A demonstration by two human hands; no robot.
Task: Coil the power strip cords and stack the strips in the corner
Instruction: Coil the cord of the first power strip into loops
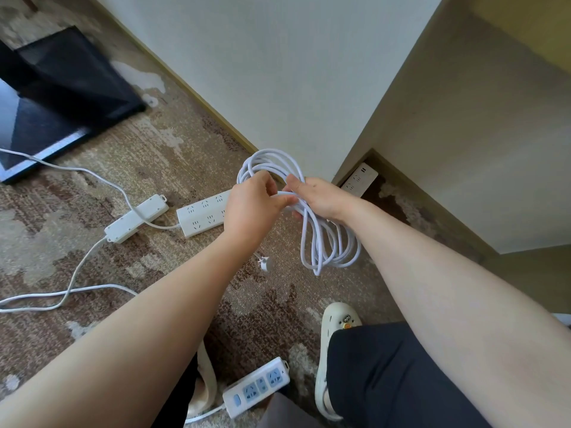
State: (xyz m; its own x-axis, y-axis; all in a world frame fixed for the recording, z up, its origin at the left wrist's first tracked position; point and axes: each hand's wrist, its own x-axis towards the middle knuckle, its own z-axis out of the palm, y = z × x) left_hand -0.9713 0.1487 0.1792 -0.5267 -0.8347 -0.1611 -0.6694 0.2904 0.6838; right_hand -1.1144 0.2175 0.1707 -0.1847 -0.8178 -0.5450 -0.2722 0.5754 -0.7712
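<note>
Above patterned carpet near a wall corner, two bare hands grip a coiled white cord.

Left hand pinches a strand; right hand closes around the bundle, loops hanging below — its plug dangles. Behind the left hand lies a wide power strip, partly hidden, beside a narrow strip. Another strip sits in the corner; a blue-socketed strip lies by a slipper.

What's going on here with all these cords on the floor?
A person is coiling a white cord, gripping the bundle with the left hand and the right hand; its plug dangles below. One strip lies in the corner. Three more strips lie on the carpet, at least two with cords uncoiled.
</note>
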